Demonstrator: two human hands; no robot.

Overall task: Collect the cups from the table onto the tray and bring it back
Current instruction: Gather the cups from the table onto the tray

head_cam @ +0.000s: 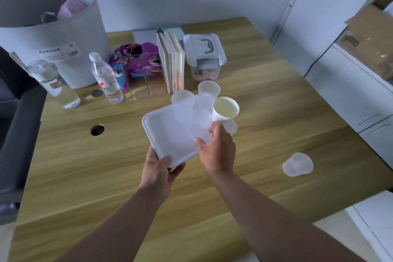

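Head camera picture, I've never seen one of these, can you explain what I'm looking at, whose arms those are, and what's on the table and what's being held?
There is no machine here. A person wears a camera on their head, so you look down along their own two bare arms. The left hand grips the near corner of a white tray, held above a wooden table. The right hand rests at the tray's right edge, fingers beside a white paper cup. Several clear plastic cups also stand on the tray. One more clear cup lies on the table to the right. Further back are two water bottles, books, a lidded box and a grey basket.
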